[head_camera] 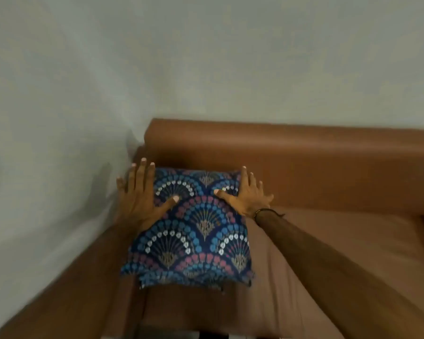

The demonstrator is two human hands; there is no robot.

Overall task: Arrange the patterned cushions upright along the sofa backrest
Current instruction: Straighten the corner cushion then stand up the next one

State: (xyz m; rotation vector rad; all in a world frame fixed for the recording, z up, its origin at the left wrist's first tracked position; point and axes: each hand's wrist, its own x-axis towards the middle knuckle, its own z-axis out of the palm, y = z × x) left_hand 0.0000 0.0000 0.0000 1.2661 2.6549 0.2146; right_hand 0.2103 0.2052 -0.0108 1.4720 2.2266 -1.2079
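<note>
I see one square patterned cushion, dark blue with blue, pink and white fan scallops, leaning tilted against the brown sofa backrest in the left corner.

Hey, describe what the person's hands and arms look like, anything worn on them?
Both arms are bare, with no sleeves in view. The right hand has a thin dark bracelet at the wrist, with a cord end sticking out. The left hand shows nothing worn: no ring, watch or glove. Fingernails on both look short and pale.

One patterned cushion, one sofa, two hands, one wristband.
</note>
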